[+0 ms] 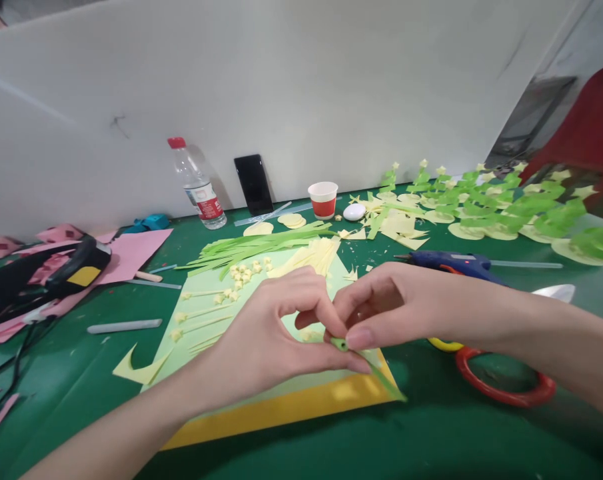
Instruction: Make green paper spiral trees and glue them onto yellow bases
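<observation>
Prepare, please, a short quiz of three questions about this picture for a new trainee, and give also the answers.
1. What do the left hand and the right hand hold together?

2. True or false: the black phone leans against the white panel.

3. What colour is the cap of the bottle?
a) blue
b) red
c) green

Key:
1. A green strip, with its worked end at the fingertips.
2. True.
3. b
</observation>
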A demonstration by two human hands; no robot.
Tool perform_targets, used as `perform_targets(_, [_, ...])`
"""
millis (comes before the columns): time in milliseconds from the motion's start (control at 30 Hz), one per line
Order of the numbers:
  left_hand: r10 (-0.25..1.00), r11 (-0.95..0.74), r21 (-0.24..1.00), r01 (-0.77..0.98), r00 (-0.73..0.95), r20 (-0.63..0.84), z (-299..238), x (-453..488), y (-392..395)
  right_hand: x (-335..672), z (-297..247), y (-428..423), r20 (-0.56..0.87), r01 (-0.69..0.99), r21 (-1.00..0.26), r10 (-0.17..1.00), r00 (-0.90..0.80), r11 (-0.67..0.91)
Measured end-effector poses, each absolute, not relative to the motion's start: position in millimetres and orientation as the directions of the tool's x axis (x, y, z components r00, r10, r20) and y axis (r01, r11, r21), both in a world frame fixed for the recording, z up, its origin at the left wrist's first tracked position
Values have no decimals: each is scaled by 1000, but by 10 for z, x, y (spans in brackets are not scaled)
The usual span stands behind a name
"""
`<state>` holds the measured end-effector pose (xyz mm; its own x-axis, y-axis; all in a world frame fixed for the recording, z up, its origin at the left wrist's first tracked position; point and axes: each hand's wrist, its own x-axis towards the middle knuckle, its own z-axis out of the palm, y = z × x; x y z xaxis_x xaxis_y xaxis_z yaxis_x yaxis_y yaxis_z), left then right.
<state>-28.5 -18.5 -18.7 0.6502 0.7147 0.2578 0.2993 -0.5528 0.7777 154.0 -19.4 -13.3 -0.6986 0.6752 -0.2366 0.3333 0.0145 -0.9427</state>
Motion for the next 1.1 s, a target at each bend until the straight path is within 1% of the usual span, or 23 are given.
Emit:
perform_targets(100, [742, -555, 765, 327, 609, 278, -195, -262, -215, 1519, -141, -198, -258, 278, -958, 644, -720, -73])
perform_targets(233, [731, -609, 722, 328, 586, 350, -197, -249, -215, 1518, -128, -207, -264, 300, -951, 695, -669, -72])
perform_targets(333, [697, -628, 706, 327, 639, 324, -187, -266, -188, 1547, -117, -203, -277, 343, -938, 705, -653, -50])
perform_targets(467, [652, -633, 706, 318, 711, 264, -171, -296, -167, 1588, -113, -189, -296, 369, -928, 685, -666, -43])
perform_targets(567, [687, -593, 736, 326, 681, 252, -161, -289, -180, 1607, -104, -181, -292, 345, -936, 692, -660, -66])
perform_targets(667, [758, -516, 785, 344, 610, 231, -153, -268, -207, 1607, -94, -177, -267, 300, -951, 694, -669, -76])
perform_targets(767, [796, -471, 813, 343, 563, 224, -151, -250, -228, 1579, -88, -183, -253, 265, -960, 683, -685, -89])
perform_targets(867, [799, -456, 825, 334, 563, 213, -158, -232, -231, 1540, -84, -204, -267, 295, -952, 700, -662, -83])
perform_targets(967, [804, -443, 831, 337, 558, 203, -174, -218, -222, 1526, -82, -232, -275, 350, -936, 711, -647, -44])
perform_targets(1033, [797, -460, 817, 347, 568, 207, -181, -222, -213, 1534, -83, -241, -274, 383, -924, 713, -645, -8])
perform_targets(1100, [762, -502, 789, 354, 612, 211, -179, -239, -201, 1549, -84, -236, -284, 416, -909, 711, -643, 13])
